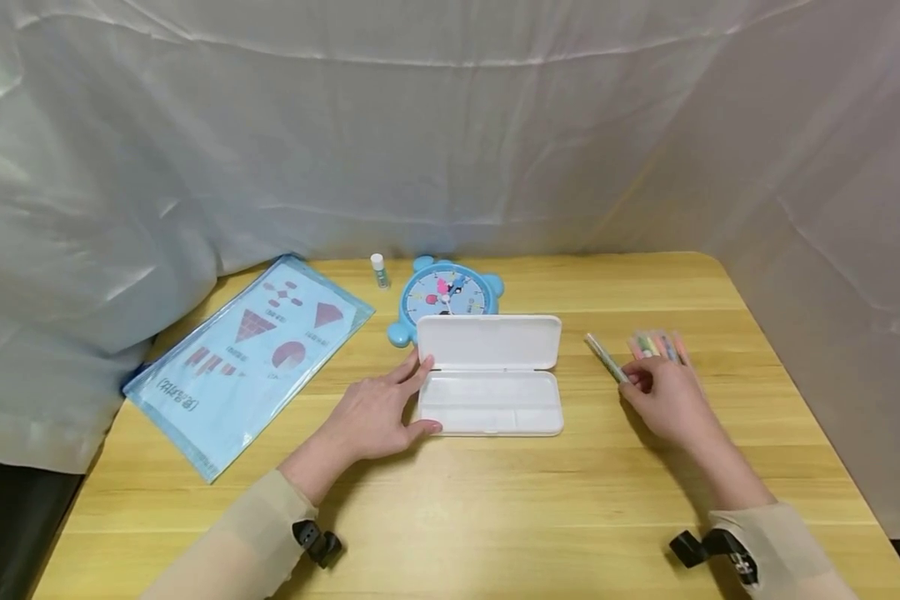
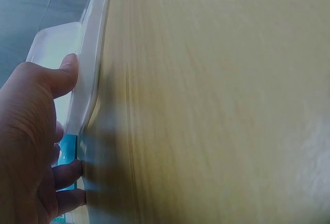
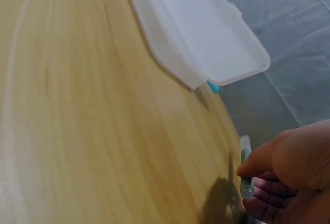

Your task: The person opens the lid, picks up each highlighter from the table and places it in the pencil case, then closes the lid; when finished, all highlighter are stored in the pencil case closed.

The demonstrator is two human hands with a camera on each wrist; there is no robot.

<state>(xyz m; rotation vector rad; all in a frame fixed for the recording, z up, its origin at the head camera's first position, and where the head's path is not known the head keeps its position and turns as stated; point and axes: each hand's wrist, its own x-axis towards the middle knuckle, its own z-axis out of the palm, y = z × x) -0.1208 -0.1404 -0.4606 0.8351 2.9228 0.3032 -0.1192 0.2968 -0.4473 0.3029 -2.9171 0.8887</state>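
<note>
A white pencil case (image 1: 491,403) lies on the table with its lid (image 1: 489,342) raised; no items show in its compartments. My left hand (image 1: 375,415) holds the case by its left end, thumb at the front corner and a finger by the hinge. In the left wrist view the thumb (image 2: 67,74) lies against the case's white rim. To the right of the case, my right hand (image 1: 667,400) pinches a slim green marker (image 1: 606,357) between thumb and fingers, tilted toward the case. Several coloured markers (image 1: 656,343) lie just beyond that hand, partly hidden by it.
Behind the lid lies a blue toy clock (image 1: 444,292), partly covered by it. A small glue stick (image 1: 379,272) stands to the clock's left. On the left side a blue document folder (image 1: 255,358) lies flat. Grey cloth (image 1: 450,150) hangs along the table's back.
</note>
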